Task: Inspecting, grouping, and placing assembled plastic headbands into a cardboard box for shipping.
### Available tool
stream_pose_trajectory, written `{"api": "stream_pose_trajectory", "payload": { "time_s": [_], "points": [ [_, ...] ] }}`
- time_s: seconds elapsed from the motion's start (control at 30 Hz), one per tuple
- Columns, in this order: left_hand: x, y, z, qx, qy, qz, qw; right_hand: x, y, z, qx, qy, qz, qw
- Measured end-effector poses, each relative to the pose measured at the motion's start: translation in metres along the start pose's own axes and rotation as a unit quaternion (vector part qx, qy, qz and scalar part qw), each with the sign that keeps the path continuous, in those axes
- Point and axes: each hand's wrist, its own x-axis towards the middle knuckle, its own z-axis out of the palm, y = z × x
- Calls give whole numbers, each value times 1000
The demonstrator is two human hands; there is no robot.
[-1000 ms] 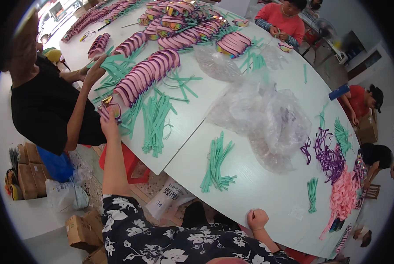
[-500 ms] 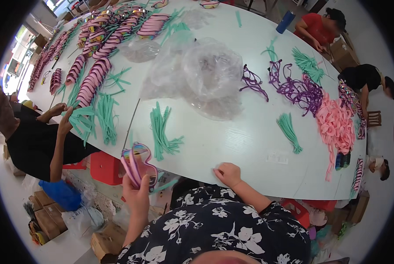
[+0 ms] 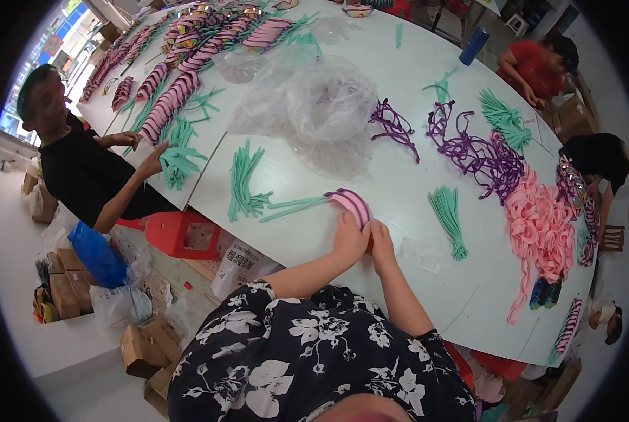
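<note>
A pair of pink goggles with purple edging (image 3: 353, 204) is between my hands, close to the near edge of the white table. My left hand (image 3: 350, 236) grips its lower end, fingers curled. Pressed against the same end is my right hand (image 3: 380, 247), also closed on the goggles; where the two meet, the fingertips are hidden. Mint-green strips (image 3: 292, 207) stick out leftward from the goggles' far end over the tabletop. Just left of them lies a loose bundle of green strips (image 3: 243, 184).
Clear plastic bags (image 3: 325, 105) lie mid-table. At right are another green bundle (image 3: 449, 219), tangled purple cords (image 3: 480, 155) and a pink strap heap (image 3: 539, 221). Stacked goggles (image 3: 170, 105) fill the far left. A co-worker (image 3: 82, 151) sits left, near a red stool (image 3: 177, 235).
My left hand has brought the goggles from beyond the table's left front edge, rightward over the tabletop. My right hand has come off the table and taken hold of them too.
</note>
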Motion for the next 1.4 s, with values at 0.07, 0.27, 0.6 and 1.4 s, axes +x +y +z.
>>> {"api": "stream_pose_trajectory", "payload": {
  "time_s": [0.07, 0.27, 0.6, 1.4],
  "points": [
    [1, 9, 17, -28, -56, 45, 997, 38, 17, -30, -85, 70, -60, 992],
    [0, 13, -10, -26, -166, 155, 973, 66, -9, -60, -106, 125, -130, 978],
    [21, -59, -120, 210, 1, 266, 941, 49, -117, 17, -331, 150, -451, 815],
    [29, -106, -153, 104, -103, 343, 928, 227, -177, 197, -730, 6, -253, 634]
  ]
}}
